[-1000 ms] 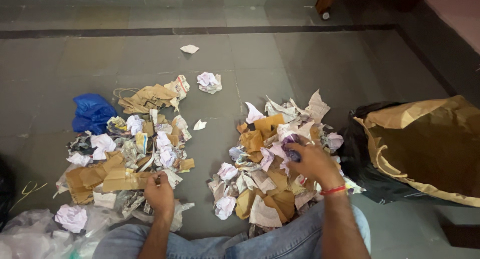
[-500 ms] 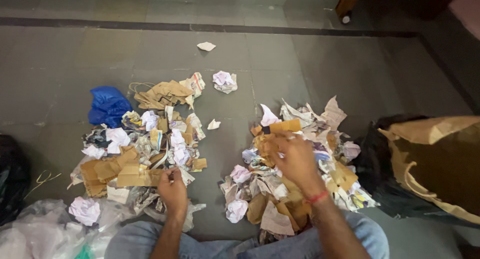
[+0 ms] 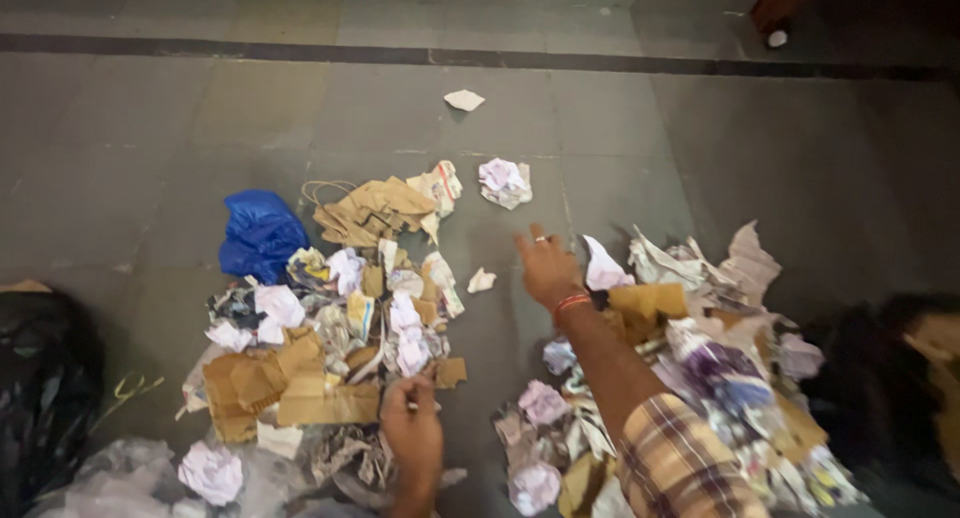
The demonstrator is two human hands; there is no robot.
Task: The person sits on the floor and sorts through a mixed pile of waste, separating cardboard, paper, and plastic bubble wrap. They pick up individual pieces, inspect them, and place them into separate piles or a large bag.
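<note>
While the right hand (image 3: pixel 545 266) is stretched forward with fingers spread and empty, a small white paper scrap (image 3: pixel 482 280) is seen just left of it; the left hand (image 3: pixel 412 433) is pressed on the left paper pile (image 3: pixel 320 368), apparently pinching a scrap.

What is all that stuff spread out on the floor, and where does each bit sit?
left scrap pile: one, brown cardboard and white crumpled paper, floor left of centre
right scrap pile: one, brown, white and purple scraps, floor right
blue plastic bag: one, blue, behind the left pile
crumpled brown paper bag: one, brown, top of the left pile
loose paper balls: three, white, floor between and beyond the piles
black bag: one, black, far left edge
clear plastic: some, whitish, bottom left
left hand: one, closed on scraps at the left pile's near edge
right hand: one, fingers spread, reaching out between the piles
</note>
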